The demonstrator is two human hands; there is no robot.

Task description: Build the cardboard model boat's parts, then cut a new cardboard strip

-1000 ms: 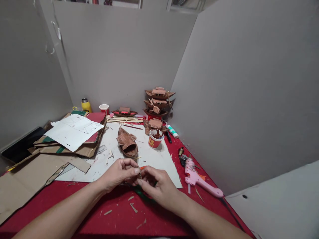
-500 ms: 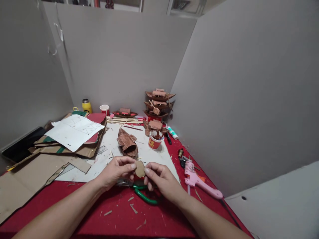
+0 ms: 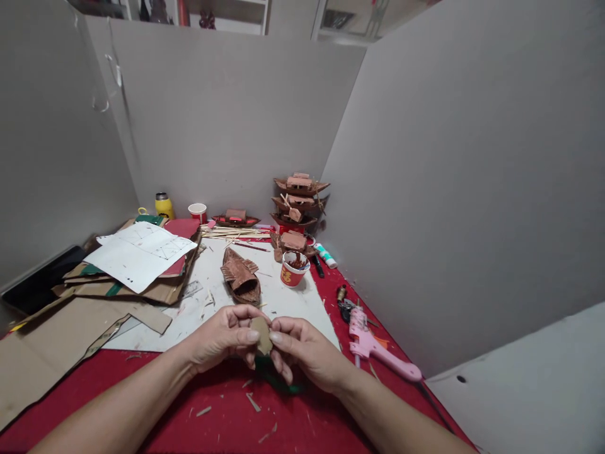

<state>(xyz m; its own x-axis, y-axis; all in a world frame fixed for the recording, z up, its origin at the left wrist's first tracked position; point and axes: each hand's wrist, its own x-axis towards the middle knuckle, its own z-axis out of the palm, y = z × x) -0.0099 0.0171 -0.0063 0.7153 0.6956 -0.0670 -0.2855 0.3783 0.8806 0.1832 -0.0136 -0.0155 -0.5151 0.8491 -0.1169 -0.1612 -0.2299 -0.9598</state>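
A small cut piece of brown cardboard [image 3: 261,334] is pinched between my two hands above the front of the table. My left hand [image 3: 229,334] grips its left side with thumb and fingers. On its right edge, the thumb and fingers of my right hand [image 3: 302,347] are closed. Below the hands lies a green-handled tool [image 3: 288,386], mostly hidden by them. Just beyond the fingers sits a brown model boat [image 3: 240,277] with a curved roof, on a white sheet [image 3: 189,328].
A paper cup with brown paint [image 3: 293,271] stands right of the boat. Farther right lies a pink glue gun [image 3: 373,347]. Stacked model boats [image 3: 300,202] stand at the back. Cardboard and papers [image 3: 142,255] pile up at left; scraps [image 3: 253,401] litter the red cloth.
Both hands have come closer together and slightly lower, and the cardboard piece is turned in the fingers. More of the green handle is covered. The view has tilted up a little.
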